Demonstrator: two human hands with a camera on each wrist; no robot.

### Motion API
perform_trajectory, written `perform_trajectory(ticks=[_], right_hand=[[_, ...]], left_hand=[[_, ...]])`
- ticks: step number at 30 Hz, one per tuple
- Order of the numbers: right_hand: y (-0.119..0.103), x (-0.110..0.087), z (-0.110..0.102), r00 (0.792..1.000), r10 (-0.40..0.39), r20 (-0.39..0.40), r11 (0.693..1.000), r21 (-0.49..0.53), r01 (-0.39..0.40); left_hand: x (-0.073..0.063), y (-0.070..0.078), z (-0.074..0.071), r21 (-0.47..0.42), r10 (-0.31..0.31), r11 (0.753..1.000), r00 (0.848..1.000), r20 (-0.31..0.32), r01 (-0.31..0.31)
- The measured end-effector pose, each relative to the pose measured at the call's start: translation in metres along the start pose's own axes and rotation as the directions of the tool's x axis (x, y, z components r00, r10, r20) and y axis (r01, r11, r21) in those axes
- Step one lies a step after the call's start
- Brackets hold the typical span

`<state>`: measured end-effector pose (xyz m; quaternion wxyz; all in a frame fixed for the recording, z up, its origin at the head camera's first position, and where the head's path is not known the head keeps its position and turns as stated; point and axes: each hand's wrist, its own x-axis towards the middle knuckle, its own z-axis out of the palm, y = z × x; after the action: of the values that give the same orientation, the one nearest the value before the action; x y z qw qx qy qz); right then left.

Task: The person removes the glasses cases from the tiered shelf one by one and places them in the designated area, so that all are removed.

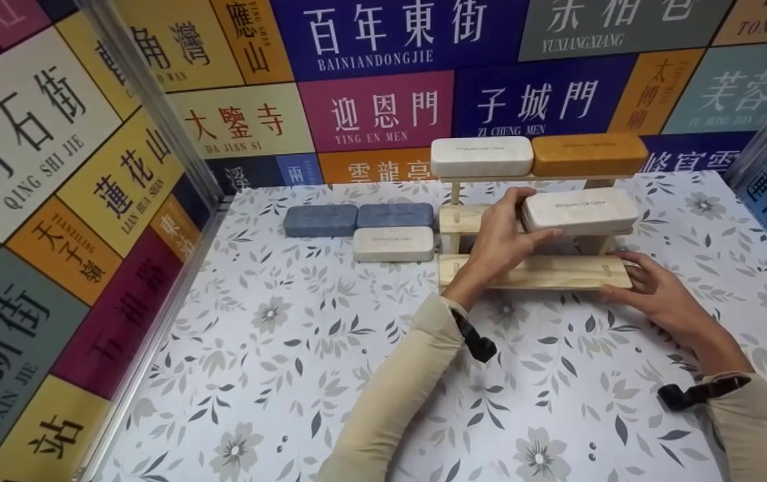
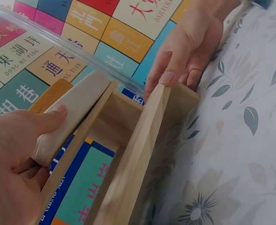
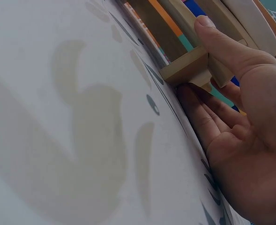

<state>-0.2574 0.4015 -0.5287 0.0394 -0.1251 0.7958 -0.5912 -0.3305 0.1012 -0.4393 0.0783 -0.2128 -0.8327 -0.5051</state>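
Cream case (image 1: 581, 211) is at the middle tier of the wooden rack (image 1: 557, 273), its left end pinched by the left hand (image 1: 500, 234); it looks light, stiff and smooth, perhaps slippery, so that end, taken between thumb and fingers, should serve. Farther right, the right hand (image 1: 654, 294) grips the rack's lower right end; the rack is probably light enough to need steadying.

Head view looking forward and down, tilted wrist views close in, all sharing wooden rack (image 1: 571, 273)

Rack (image 1: 550, 273) and boxes (image 1: 383, 242) on floral tabletop (image 1: 249, 375)
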Motion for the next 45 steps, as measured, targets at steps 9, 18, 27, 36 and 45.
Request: perform_trajectory(ticks=[9,18,27,36,45], right_hand=[[0.001,0.0,0.002,1.0,0.003,-0.008,1.0,0.015,-0.003],[-0.003,0.0,0.0,0.999,0.036,-0.019,0.996,-0.084,-0.038],[-0.002,-0.001,0.0,0.999,0.025,-0.021,0.998,-0.049,-0.026],[0.0,-0.001,0.0,1.0,-0.017,-0.012,1.0,-0.01,0.017],[0.0,-0.001,0.001,1.0,-0.02,-0.004,0.999,0.036,0.021]], left_hand=[[-0.016,-0.016,-0.011,-0.112,0.094,0.989,0.995,-0.038,-0.098],[-0.028,-0.03,-0.027,-0.093,0.155,0.983,0.986,-0.069,-0.161],[-0.037,-0.038,-0.046,-0.198,0.142,0.969,0.988,-0.061,-0.151],[-0.041,-0.045,-0.072,-0.329,0.148,0.931,0.988,-0.049,-0.155],[-0.044,-0.05,-0.102,-0.413,0.135,0.899,0.99,-0.05,-0.143]])
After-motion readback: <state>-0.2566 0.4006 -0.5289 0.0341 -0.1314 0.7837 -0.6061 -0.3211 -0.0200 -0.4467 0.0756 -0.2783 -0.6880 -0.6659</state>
